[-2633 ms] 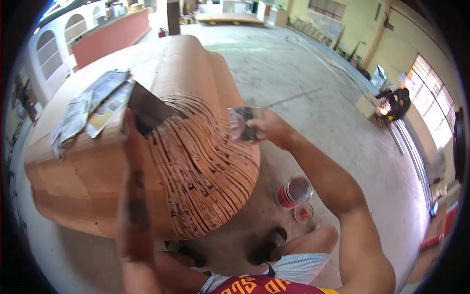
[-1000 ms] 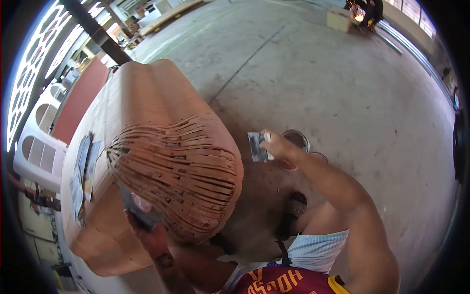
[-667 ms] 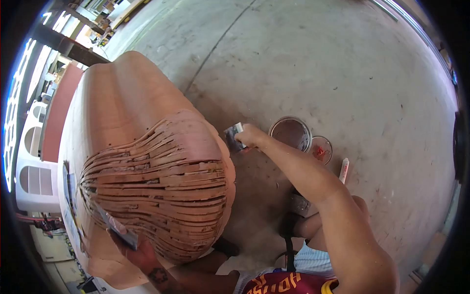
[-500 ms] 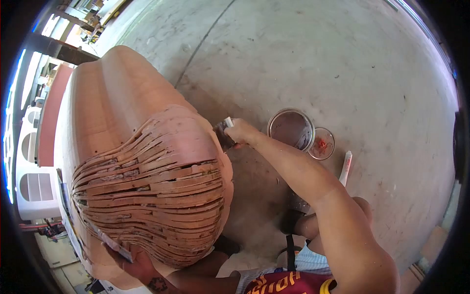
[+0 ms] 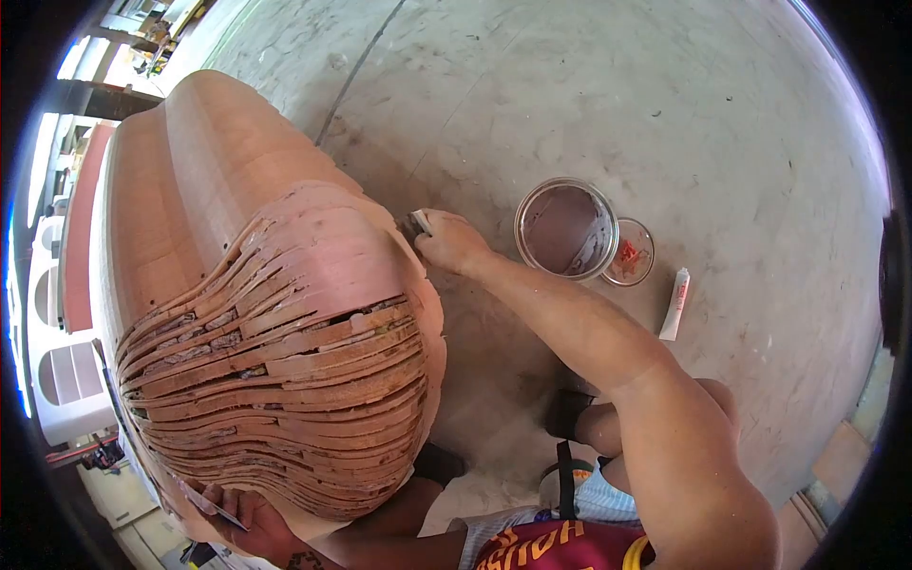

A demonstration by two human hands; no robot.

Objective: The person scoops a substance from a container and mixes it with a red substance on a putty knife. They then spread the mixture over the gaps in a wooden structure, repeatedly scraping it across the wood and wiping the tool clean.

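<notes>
Whereas the right hand (image 5: 451,242) had hovered clear, it now clamped a scraper (image 5: 419,221) against the right flank of the laminated form (image 5: 285,323), back on the work. Left hand (image 5: 245,521) gripped a flat blade (image 5: 214,506) at that form's near edge.

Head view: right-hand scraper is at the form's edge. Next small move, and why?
Probably drag the scraper down the layered wooden form, pressed flat. The right hand holds it against the form's right edge, gaps between layers lower down look dark and open, and the left hand grips a second blade at the bottom edge.
</notes>
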